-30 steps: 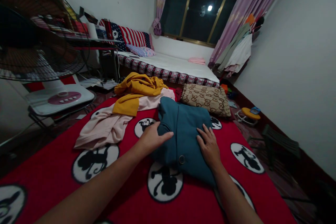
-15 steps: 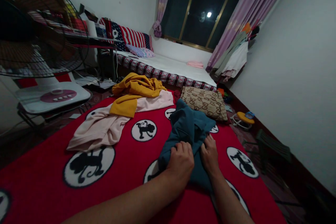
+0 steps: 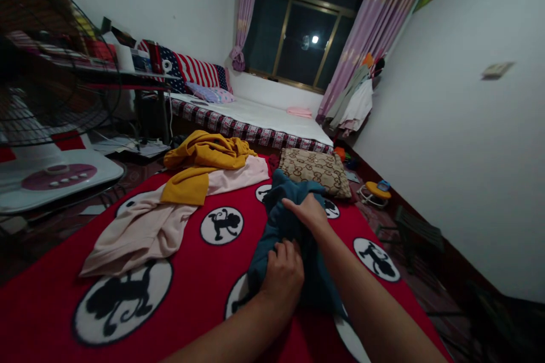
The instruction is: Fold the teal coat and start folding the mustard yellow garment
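Left of the brown patterned cushion (image 3: 314,169), we see a pink garment (image 3: 145,227) partly under a mustard garment (image 3: 213,153). Before the cushion, our left hand (image 3: 284,272) rests half-curled fingers on the bunched teal garment (image 3: 276,224); our right hand (image 3: 310,211) touches it, thumb spread. We cannot tell whether either grips.

Dark window (image 3: 298,28), pale walls (image 3: 447,142), one bright spot (image 3: 315,39) in the glass.
From my remote seat I see lilac curtains (image 3: 366,28) framing it beyond a white-topped bed (image 3: 264,108), a fan (image 3: 59,176) at left before a cluttered desk (image 3: 151,75), and a yellow-topped stool (image 3: 377,190) on the reddish floor (image 3: 131,174) at right.
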Demonstrator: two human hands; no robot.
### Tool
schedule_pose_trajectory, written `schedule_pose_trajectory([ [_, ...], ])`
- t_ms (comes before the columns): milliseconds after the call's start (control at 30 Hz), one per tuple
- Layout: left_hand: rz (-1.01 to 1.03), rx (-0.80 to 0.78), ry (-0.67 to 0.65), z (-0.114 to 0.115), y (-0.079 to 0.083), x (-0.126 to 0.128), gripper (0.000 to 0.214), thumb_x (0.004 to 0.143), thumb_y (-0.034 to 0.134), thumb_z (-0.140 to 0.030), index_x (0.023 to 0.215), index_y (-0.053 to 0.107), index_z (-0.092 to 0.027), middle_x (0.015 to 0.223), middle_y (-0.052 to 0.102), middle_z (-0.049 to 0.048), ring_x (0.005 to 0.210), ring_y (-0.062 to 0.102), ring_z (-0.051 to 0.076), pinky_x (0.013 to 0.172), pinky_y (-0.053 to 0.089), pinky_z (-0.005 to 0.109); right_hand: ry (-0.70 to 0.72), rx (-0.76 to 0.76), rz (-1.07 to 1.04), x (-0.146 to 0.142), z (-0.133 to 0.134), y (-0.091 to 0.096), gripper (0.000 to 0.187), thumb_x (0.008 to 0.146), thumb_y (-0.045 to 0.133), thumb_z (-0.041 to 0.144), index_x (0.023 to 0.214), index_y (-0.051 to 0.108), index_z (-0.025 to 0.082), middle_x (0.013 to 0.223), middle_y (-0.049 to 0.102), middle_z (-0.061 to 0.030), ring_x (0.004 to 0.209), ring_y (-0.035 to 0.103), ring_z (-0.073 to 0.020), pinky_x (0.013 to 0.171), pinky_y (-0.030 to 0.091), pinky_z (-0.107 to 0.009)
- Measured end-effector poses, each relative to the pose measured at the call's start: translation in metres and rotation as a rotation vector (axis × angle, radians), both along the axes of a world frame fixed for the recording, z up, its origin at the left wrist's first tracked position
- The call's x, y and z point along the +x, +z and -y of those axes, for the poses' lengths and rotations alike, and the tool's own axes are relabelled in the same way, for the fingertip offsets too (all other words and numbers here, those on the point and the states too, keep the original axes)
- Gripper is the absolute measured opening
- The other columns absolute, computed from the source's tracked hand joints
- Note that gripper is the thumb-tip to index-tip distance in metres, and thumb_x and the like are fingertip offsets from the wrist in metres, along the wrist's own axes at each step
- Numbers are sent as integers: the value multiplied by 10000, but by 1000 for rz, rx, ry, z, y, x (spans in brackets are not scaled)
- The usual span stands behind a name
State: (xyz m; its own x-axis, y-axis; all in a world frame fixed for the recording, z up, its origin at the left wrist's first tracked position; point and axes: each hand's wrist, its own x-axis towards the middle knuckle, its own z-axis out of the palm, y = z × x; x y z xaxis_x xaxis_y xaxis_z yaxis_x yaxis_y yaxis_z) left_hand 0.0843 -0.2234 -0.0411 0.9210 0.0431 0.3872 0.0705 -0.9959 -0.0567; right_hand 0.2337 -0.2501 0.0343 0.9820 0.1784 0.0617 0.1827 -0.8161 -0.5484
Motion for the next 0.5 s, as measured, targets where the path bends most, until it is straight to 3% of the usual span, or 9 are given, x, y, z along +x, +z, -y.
schedule_pose_trajectory([
  [133, -23, -43, -32, -7, 4, -2, 428, 875, 524, -143, 1289, 557, -38, 1212, 614, 236, 949, 643, 293, 693, 558, 372, -62, 104, -53, 17, -18, -8, 346, 428, 821, 279, 702, 646, 158, 918, 709, -190, 980, 643, -375, 789, 487, -398],
  [233, -55, -71, -46, -11, 8, -4, 430, 887, 513, -151, 1306, 544, -60, 1249, 597, 228, 969, 644, 292, 718, 556, 378, -77, 263, -78, 26, -15, -23, 221, 411, 764, 149, 498, 564, 184, 662, 695, -102, 773, 682, -316, 651, 508, -340],
  [367, -106, -133, -73, -16, 20, -8, 420, 904, 465, -122, 1318, 535, -98, 1273, 591, 195, 1017, 638, 271, 761, 550, 364, -97, 571, -69, 23, -3, -36, 123, 488, 687, 166, 501, 565, 178, 521, 633, -14, 557, 645, -209, 499, 491, -269],
  [500, -87, -237, -149, -27, 39, -17, 450, 883, 487, -129, 1331, 516, -140, 1307, 577, 145, 1080, 604, 258, 834, 529, 382, -119, 872, 4, 12, 9, -27, 97, 488, 660, 163, 523, 570, 165, 486, 606, 18, 477, 603, -168, 464, 499, -255],
])
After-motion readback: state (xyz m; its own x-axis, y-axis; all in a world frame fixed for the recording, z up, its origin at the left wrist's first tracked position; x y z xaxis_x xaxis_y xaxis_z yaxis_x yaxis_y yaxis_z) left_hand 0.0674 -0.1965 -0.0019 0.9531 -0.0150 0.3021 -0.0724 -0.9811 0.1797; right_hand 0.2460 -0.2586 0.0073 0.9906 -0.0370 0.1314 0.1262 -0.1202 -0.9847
